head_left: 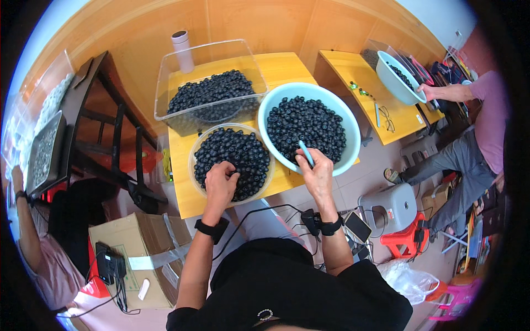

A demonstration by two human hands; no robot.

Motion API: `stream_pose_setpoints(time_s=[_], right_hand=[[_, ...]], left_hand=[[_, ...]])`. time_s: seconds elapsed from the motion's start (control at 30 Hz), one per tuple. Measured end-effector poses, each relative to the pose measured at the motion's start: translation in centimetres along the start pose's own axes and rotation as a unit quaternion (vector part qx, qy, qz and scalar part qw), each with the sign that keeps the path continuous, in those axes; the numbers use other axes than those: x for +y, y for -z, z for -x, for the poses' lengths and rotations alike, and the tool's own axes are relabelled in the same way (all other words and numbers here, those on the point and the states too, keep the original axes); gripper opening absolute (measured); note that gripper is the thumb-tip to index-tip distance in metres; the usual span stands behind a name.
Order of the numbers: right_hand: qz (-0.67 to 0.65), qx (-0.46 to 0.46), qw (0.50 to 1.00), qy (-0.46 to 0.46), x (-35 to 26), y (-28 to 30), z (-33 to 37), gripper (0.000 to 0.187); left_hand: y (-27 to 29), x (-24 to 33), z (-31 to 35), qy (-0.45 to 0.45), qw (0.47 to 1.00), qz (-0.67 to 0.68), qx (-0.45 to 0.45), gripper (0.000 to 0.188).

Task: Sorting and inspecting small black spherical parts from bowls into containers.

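Note:
My left hand (221, 183) is at the near side of a round clear tub (193, 165) heaped with small, dark blue-black balls (234, 149) that look like blueberries. Its fingers are bent together over the heap; what they pinch, if anything, is hidden. Over the near rim of a pale blue basin (351, 135), my right hand (317, 172) grips a slim light-blue stick (306, 153), its top end pointing up. More of the same balls (306, 124) fill this basin. Behind the tub, a clear rectangular bin (160, 99) holds another pile.
A pink-lilac bottle (184, 52) stands behind the bin on the yellow table (281, 66). At right, a person's hand (428, 92) touches another blue basin (395, 83). Someone sits at left beside a dark tray (47, 151). A cardboard box (127, 248) and grey stool (389, 207) flank me.

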State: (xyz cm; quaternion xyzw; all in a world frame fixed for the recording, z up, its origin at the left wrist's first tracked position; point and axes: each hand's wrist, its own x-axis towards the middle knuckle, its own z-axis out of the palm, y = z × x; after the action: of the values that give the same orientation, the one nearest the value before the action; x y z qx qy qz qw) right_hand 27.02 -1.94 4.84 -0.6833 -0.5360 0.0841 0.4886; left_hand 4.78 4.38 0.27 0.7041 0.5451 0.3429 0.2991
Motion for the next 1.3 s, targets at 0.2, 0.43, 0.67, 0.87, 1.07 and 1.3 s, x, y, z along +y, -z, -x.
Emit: stream_pose_setpoints(time_s=[0.2,0.43,0.67,0.87,1.07,1.3], right_hand=[[-0.005,0.000,1.000,-0.026,-0.2,0.1,0.1,0.011],[-0.044,0.008,0.999,-0.030,0.2,0.0,0.2,0.013],[-0.122,-0.144,0.980,0.054,-4.7,-0.9,2.7,0.022],[-0.079,-0.218,0.965,0.118,-6.6,-2.8,4.3,0.018],[-0.036,-0.233,0.960,0.152,-7.6,-2.6,3.9,0.019],[-0.023,-0.234,0.963,0.133,-7.5,-2.2,3.9,0.019]], left_hand=[[0.8,0.1,-0.1,0.038,0.997,0.060,-0.020,0.014],[3.0,0.2,0.7,0.155,0.842,0.511,-0.077,0.014],[4.0,-0.4,3.4,0.166,0.686,0.692,-0.150,0.018],[3.7,0.2,4.2,0.164,0.644,0.728,-0.168,0.019],[3.8,0.1,4.1,0.159,0.649,0.722,-0.178,0.019],[3.7,-0.4,4.2,0.175,0.643,0.721,-0.188,0.017]])
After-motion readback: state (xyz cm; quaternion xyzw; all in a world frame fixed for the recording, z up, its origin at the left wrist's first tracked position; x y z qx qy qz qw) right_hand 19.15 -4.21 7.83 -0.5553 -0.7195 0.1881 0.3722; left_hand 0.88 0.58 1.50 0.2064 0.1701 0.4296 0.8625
